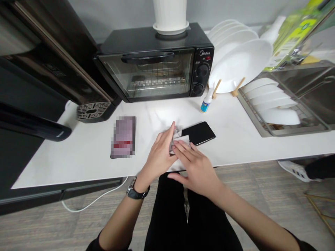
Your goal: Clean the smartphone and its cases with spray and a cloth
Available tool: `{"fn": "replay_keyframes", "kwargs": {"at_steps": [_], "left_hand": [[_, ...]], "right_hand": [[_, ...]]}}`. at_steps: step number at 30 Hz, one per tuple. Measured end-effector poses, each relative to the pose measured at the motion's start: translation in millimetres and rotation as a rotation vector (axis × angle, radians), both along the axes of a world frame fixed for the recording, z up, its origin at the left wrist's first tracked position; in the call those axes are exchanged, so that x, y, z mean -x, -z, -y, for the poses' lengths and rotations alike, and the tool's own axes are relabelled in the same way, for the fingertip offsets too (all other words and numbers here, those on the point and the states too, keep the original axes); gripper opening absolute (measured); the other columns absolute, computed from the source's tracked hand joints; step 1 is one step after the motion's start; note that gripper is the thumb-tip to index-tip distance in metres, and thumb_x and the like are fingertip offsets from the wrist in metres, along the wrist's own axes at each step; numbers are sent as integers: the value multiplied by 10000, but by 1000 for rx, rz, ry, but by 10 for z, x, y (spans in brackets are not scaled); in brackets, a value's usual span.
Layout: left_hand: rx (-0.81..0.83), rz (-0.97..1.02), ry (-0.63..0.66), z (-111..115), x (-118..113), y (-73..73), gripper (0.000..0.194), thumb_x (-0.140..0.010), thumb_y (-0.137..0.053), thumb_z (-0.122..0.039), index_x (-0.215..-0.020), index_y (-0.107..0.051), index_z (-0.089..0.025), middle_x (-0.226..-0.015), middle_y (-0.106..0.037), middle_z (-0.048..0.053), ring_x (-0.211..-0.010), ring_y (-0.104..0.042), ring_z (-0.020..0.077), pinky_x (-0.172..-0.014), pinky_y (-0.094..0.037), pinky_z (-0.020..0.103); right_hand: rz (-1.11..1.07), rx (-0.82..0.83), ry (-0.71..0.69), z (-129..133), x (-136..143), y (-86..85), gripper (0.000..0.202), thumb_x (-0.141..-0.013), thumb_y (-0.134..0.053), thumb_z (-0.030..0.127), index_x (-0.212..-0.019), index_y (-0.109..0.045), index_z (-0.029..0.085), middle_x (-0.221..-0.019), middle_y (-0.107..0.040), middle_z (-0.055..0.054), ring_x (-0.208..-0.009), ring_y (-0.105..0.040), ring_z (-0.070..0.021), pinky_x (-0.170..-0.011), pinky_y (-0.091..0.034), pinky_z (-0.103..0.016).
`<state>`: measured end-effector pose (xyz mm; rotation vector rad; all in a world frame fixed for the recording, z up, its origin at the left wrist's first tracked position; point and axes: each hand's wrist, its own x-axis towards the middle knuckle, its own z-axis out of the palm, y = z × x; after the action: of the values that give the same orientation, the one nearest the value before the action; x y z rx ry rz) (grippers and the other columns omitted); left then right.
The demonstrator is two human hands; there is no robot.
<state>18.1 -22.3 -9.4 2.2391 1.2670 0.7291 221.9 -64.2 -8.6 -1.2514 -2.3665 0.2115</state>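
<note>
A crumpled pale grey cloth (184,139) is bunched between my two hands, above the front part of the counter. My left hand (160,150) curves around its left side, fingers stretched upward and thumb low near the cloth. From the right, my right hand (196,164) presses its fingertips onto the cloth, with the thumb held apart toward me. Part of the cloth is hidden by my fingers; whether anything lies inside it I cannot tell. Just behind my right hand a black smartphone (201,133) lies flat, dark screen up. A small spray bottle (206,101) with a blue label stands farther back.
A blurred-out purple, phone-shaped item (123,137) lies left on the white counter (78,157). Behind are a toaster oven (157,69), a dispenser with a drip tray (92,111), racked plates (240,64) and a sink rack with bowls (280,115). Another person's shoe (295,170) shows at right.
</note>
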Motion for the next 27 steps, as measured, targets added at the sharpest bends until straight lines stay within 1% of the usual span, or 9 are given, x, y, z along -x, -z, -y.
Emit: {"fn": "replay_keyframes", "kwargs": {"at_steps": [2,6,11,14,17,20,22,25,27], "left_hand": [[8,7,-7,-7,-5,-7,1103,-933,-778,-301,-1726,-13,-340,-1652,-468,129,-1448,-488,327,-1203,-433,537],[19,24,-10,-22,-9,-2,1133,-914,-806,-368,-1724,-14,-348,-1675,-434,138,-1470,-476,341,-1220,-413,565],[-11,32,3,-39,5,24,1076,-948,-719,-256,-1723,21,-351,-1711,-360,149,-1520,-426,351,-1240,-384,581],[22,61,-47,-36,-10,16,1172,-905,-805,-319,-1717,39,-372,-1743,-287,144,-1543,-410,349,-1261,-376,559],[53,75,-74,-30,-24,6,1240,-864,-861,-354,-1711,44,-400,-1740,-292,138,-1472,-497,334,-1249,-403,552],[56,73,-63,-29,-18,4,1167,-915,-805,-342,-1712,45,-400,-1735,-300,145,-1465,-507,334,-1241,-410,563],[52,75,-57,-30,-11,3,1130,-937,-778,-346,-1713,41,-401,-1735,-303,142,-1491,-482,339,-1244,-406,565],[62,77,-69,-31,-7,-5,1168,-910,-816,-391,-1711,34,-413,-1727,-322,138,-1484,-493,340,-1248,-404,570],[54,64,-62,-32,-6,-9,1166,-904,-823,-403,-1712,17,-412,-1725,-331,134,-1510,-465,345,-1261,-387,578]], "right_hand": [[-17,30,18,-8,12,-26,692,-1037,-552,602,-1557,-529,146,-1615,-543,-151,-1523,-507,-301,-1262,-426,-563],[-17,-22,302,-113,36,-32,657,-1055,-524,582,-1522,-564,122,-1597,-551,-192,-1510,-513,-365,-1259,-371,-656],[-58,51,-23,-48,141,-37,619,-1044,-548,571,-1494,-583,147,-1598,-562,-150,-1526,-504,-302,-1298,-337,-608],[-46,35,137,-83,-41,-39,533,-1078,-502,542,-1494,-587,220,-1579,-590,-103,-1486,-552,-304,-1301,-278,-673],[-4,-50,325,-123,-141,-16,604,-1076,-489,565,-1527,-553,170,-1609,-545,-148,-1508,-519,-350,-1290,-253,-712],[6,-28,133,-99,-30,-4,756,-1031,-515,663,-1533,-535,98,-1642,-495,-176,-1544,-469,-346,-1295,-314,-641],[-6,19,14,-109,31,-12,714,-1036,-511,659,-1529,-548,144,-1631,-522,-133,-1532,-492,-313,-1305,-312,-619],[-20,-3,184,-188,15,-23,591,-1061,-513,594,-1507,-581,212,-1594,-568,-120,-1490,-544,-332,-1306,-236,-698],[-23,-35,273,-206,16,-22,621,-1056,-520,599,-1507,-580,177,-1598,-554,-158,-1497,-530,-364,-1301,-212,-724]]}}
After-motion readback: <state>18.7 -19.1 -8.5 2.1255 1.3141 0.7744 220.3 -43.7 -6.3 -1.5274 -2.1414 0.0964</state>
